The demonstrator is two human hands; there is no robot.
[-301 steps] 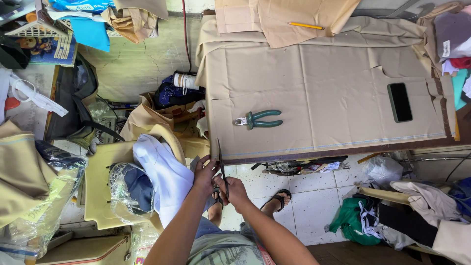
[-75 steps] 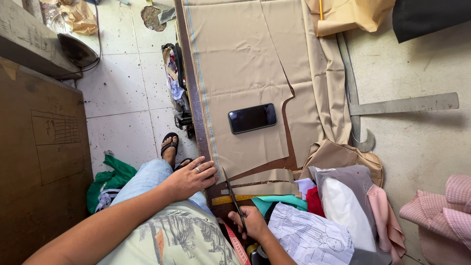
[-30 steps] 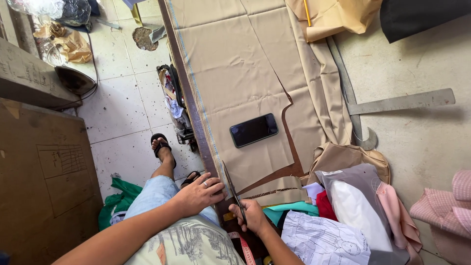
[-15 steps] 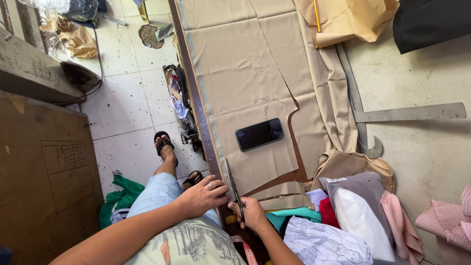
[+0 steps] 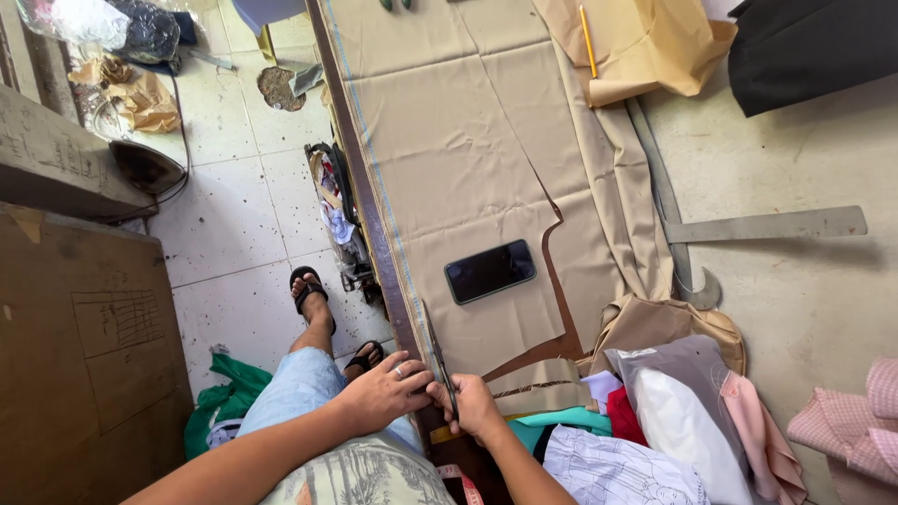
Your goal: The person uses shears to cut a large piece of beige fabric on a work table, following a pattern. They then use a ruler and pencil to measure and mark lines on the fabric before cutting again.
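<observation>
Your right hand is keeping its grip closed on the scissors, blades pointing to twelve o'clock over the tan fabric; your left hand is lying flat, gripping nothing, at the bench edge

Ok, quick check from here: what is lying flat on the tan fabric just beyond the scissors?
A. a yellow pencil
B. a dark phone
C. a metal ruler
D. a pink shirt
B: a dark phone lies screen-up on the tan fabric, just past the tips of the scissors worked by the right hand while the left hand rests beside them.
</observation>
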